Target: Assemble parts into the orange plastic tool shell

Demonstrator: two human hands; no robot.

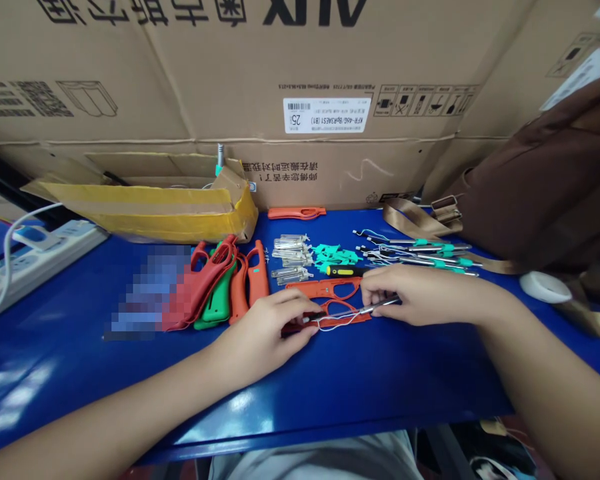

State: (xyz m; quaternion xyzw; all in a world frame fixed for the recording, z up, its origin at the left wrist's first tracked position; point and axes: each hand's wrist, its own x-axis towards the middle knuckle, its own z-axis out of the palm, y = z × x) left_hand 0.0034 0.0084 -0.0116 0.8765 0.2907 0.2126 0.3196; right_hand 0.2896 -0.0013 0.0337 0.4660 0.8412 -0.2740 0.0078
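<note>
A thin metal lighter tube with a white wire lies across an orange lighter handle half. My right hand grips the tube's metal shaft, fingers curled around it. At the tube's other end, my left hand pinches the dark end piece between thumb and fingers; part of it is hidden. Just beyond, a second orange handle half rests on the blue table. A yellow-and-black screwdriver lies past my right fingers, its tip out of sight.
Clear lighter fluid tanks and green plastic parts are piled ahead. Several wired metal tubes lie right. Red and green handle shells sit left, near a yellow-taped carton and a power strip. Cardboard walls the back.
</note>
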